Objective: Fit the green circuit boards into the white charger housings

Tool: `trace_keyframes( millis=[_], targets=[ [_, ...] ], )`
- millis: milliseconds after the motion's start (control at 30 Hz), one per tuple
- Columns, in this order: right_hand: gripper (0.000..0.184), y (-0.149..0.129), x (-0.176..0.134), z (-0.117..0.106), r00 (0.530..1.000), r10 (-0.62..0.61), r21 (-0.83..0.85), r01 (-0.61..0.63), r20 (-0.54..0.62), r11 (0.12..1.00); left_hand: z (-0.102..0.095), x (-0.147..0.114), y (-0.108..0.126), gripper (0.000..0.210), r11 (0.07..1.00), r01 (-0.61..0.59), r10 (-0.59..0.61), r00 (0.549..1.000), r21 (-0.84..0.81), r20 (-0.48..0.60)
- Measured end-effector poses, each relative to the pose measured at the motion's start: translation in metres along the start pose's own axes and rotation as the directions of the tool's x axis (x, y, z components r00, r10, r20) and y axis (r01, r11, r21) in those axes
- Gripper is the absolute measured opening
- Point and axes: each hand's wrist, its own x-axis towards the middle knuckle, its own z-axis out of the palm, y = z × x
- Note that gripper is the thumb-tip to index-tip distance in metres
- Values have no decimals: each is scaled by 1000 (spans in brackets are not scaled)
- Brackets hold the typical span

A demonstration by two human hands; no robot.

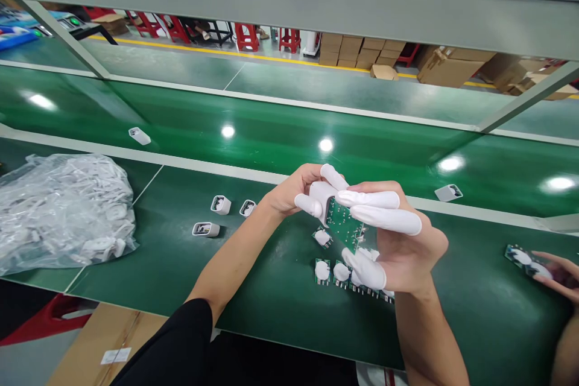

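Observation:
My left hand (pixel 312 192), with white finger cots on, is closed around a white plastic charger housing (pixel 321 198). Between the covered fingertips of my right hand (pixel 389 229) is a green circuit board (pixel 344 224). The board's edge meets the housing's open end; how far it sits inside is hidden. Below the hands, several small circuit boards with white pads, such as this board (pixel 322 271), lie in a row on the green table. One more padded board (pixel 322 237) lies just under the housing.
Several white housings (pixel 220 204) lie left of my forearm. A clear bag of white plastic parts (pixel 67 211) fills the table's left side. More housings (pixel 449 193) lie farther off on the green surface. At far right, another person's hand (pixel 561 274) holds padded boards (pixel 525 259).

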Motion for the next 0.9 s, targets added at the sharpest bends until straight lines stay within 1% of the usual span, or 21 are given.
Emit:
trace_keyframes(
  millis=[167, 300, 400, 567, 767, 833, 900],
  targets=[
    [78, 1, 0, 0, 1000, -6, -8, 6, 6, 1000, -2, -1, -2, 67, 1000, -17, 17, 1000, -9, 20],
    [77, 1, 0, 1, 1000, -13, -6, 13, 0, 1000, -3, 0, -3, 68, 1000, -13, 13, 1000, -13, 11],
    [78, 1, 0, 1, 1000, -18, -15, 18, 11, 1000, -3, 1, -3, 68, 1000, 3, -3, 1000, -29, 3],
    [78, 1, 0, 0, 999, -17, -23, 17, 33, 1000, -4, 1, -4, 65, 998, -2, 4, 1000, -55, 22],
    [78, 2, 0, 1, 999, -2, -29, 3, 40, 1000, -3, -1, -4, 68, 999, 40, -41, 999, -23, -12],
    [79, 2, 1, 2, 999, -7, -60, 10, 42, 998, -1, -2, -3, 70, 999, 47, -47, 998, -14, -37],
    [77, 3, 2, 3, 998, 14, -121, -7, 57, 993, 2, -1, -3, 71, 999, 46, -46, 998, -16, -47]
  ],
)
